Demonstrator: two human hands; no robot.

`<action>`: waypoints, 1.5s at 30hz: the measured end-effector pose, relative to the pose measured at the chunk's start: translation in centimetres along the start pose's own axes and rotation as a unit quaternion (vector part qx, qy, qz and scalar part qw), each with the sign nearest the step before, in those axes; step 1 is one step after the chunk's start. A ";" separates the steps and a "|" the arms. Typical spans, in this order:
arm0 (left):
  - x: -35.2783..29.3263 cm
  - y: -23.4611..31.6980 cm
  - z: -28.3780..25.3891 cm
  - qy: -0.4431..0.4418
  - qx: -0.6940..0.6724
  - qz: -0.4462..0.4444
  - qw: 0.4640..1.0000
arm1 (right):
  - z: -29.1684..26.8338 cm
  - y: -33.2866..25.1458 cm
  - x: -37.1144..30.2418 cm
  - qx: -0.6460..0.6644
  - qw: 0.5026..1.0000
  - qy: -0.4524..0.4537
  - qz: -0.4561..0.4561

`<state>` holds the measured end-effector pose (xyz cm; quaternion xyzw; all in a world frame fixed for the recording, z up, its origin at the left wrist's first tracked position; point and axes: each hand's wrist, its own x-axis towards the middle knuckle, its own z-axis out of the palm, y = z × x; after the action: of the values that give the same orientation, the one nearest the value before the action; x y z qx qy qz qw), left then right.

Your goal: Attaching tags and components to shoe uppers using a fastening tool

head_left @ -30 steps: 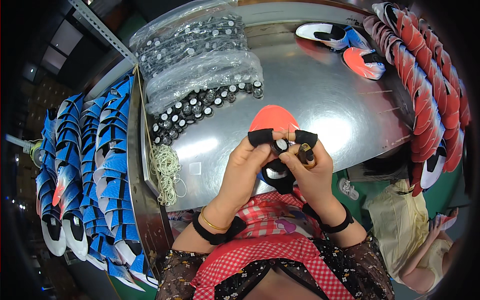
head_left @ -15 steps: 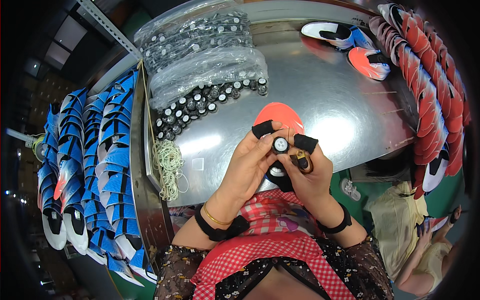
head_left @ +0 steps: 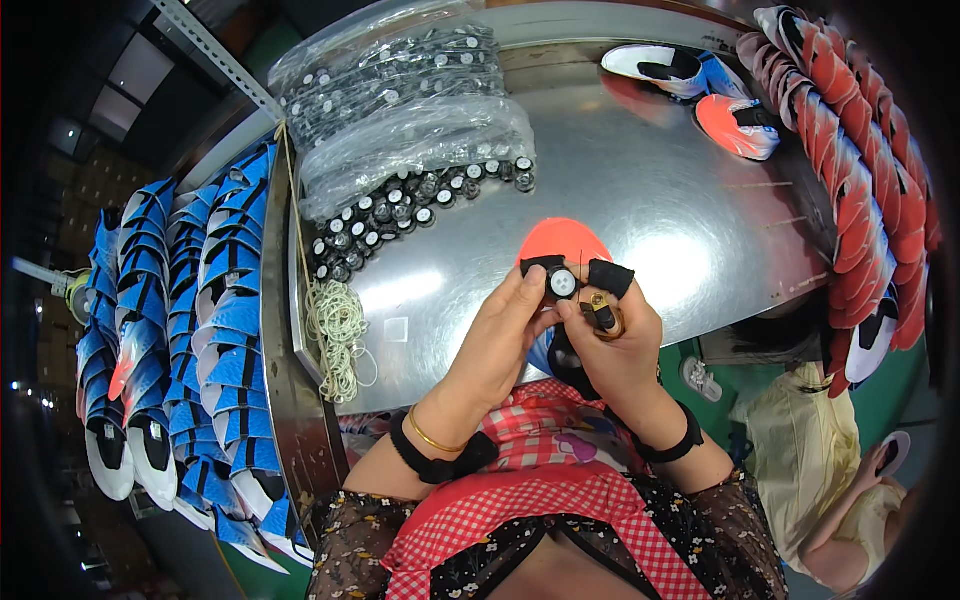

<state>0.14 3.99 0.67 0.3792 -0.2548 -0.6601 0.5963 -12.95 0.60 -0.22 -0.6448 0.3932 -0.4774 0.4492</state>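
Observation:
My left hand [head_left: 507, 318] pinches a small black lacing dial [head_left: 563, 283] with a round white face between thumb and fingers. Against the dial's right side press the fingertips of my right hand [head_left: 622, 325]. A tool with a yellowish, dark-centred handle [head_left: 605, 316] sits in my right palm, and a thin needle-like tip rises beside the dial; its exact kind is unclear. Black finger covers wrap a finger on each hand. Beneath my hands lies a shoe upper [head_left: 565, 238], its coral end poking out beyond them and a blue and black part nearer my body, the middle hidden.
Several loose dials [head_left: 385, 210] lie by clear plastic bags [head_left: 410, 140] of more on the metal table [head_left: 480, 255]. A pale cord bundle [head_left: 338, 325] lies at its left edge. Shoe uppers [head_left: 735, 125] rest far right; stacks of blue uppers [head_left: 235, 300] and coral ones [head_left: 850, 170] flank the table.
The dial has tilted and shifted slightly right. The upper's coral end shows a little lower, and its blue part shows more between my wrists. A co-worker's arm at right has shifted.

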 end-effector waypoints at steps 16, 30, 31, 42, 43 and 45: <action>0.1 0.5 -0.6 0.004 -0.021 -0.039 0.999 | 0.1 -0.2 1.1 -0.013 0.997 -0.032 -0.063; 0.4 0.0 -1.5 -0.006 -0.041 -0.002 0.999 | 0.2 -0.2 1.1 -0.025 0.997 -0.021 -0.064; 0.4 0.0 -1.5 -0.014 -0.042 0.004 0.999 | 0.3 0.0 1.1 -0.031 0.998 -0.016 -0.060; 0.4 -0.3 -1.2 -0.006 -0.053 0.026 0.998 | 0.5 0.1 0.8 -0.039 0.998 0.004 -0.052; 0.4 -0.4 -1.2 -0.004 -0.052 0.030 0.998 | 0.6 0.1 0.8 -0.035 0.998 0.004 -0.049; 0.4 -0.4 -1.2 -0.007 -0.055 0.034 0.998 | 0.6 0.1 0.8 -0.033 0.998 0.003 -0.048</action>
<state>0.88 3.79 -0.42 0.3322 -0.2347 -0.6550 0.6368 -12.20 -0.03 -0.25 -0.6756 0.3790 -0.4871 0.4032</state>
